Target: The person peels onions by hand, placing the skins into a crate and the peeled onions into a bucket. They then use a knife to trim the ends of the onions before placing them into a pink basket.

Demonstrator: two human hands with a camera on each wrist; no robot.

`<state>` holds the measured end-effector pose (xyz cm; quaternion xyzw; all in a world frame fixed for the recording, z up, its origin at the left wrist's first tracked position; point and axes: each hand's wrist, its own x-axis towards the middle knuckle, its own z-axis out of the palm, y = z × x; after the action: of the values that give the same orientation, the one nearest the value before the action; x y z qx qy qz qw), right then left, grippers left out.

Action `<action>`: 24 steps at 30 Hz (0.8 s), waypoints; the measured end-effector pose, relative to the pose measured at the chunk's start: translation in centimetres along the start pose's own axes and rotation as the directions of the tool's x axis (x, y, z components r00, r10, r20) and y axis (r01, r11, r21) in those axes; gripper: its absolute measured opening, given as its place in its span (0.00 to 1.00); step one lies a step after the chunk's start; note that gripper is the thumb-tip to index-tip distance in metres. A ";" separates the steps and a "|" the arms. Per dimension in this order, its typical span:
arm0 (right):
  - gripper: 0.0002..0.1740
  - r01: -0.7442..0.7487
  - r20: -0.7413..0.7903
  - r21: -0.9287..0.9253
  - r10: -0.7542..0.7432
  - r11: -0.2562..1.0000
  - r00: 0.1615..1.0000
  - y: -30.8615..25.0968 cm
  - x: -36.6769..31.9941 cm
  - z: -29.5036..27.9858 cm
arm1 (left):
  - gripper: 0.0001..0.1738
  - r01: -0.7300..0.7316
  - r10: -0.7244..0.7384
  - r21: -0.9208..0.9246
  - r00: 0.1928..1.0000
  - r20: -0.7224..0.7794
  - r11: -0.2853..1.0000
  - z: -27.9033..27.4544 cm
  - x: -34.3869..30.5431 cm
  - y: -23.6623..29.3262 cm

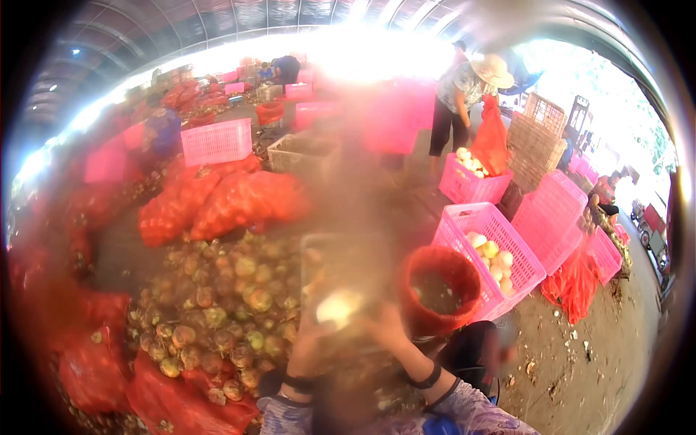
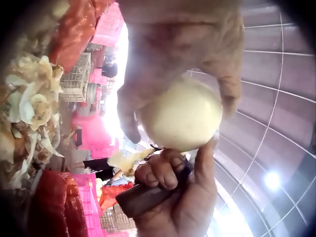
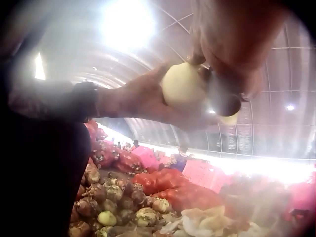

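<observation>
Holding hand: left hand (image 2: 173, 54), fingers curled round pale, round, peeled onion (image 2: 182, 116)
Tool hand: right hand (image 2: 193, 197), gripping smooth dark-brown handle (image 2: 142, 199), thumb touching onion
Onion: between both hands, beside left palm

— Please, what colour did the sleeves (image 1: 471, 409) have?
— They were of a pale, greyish purple, with a darker pattern.
— And on the forearms (image 1: 412, 359)?
— Around each one, there was a narrow, dark band (image 1: 426, 377).
</observation>
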<state>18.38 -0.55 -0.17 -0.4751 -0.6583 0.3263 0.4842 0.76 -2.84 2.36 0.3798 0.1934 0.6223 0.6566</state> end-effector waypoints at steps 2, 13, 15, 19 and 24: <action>0.17 0.063 0.026 -0.155 -0.060 0.986 0.998 -1.0 0.0 0.0 | 0.48 0.009 -0.008 -0.055 1.000 0.018 0.998 -0.2 -0.1 -0.1; 0.20 0.302 0.252 -0.623 -0.181 0.721 0.951 -4.2 -0.3 0.2 | 0.38 -0.050 0.058 0.061 0.989 -0.138 0.997 -1.1 -0.1 -0.2; 0.19 0.373 0.281 -0.692 -0.246 0.618 0.928 -2.6 -0.1 0.2 | 0.38 -0.024 0.023 -0.002 0.988 -0.150 1.000 -1.0 -0.3 0.0; 0.19 0.485 0.311 -0.787 -0.435 0.380 0.845 -1.4 0.9 0.2 | 0.36 -0.015 -0.004 -0.124 0.989 -0.145 0.992 -0.6 -0.9 0.3; 0.21 0.462 0.403 -0.748 -0.228 0.477 0.886 -2.5 3.1 0.4 | 0.34 -0.015 -0.010 -0.153 0.987 -0.160 0.988 -0.3 -1.5 1.5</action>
<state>17.00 1.51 2.90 -0.4569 -0.8697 -0.0706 0.1727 -0.70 -4.31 2.90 0.2769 0.1966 0.6649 0.6653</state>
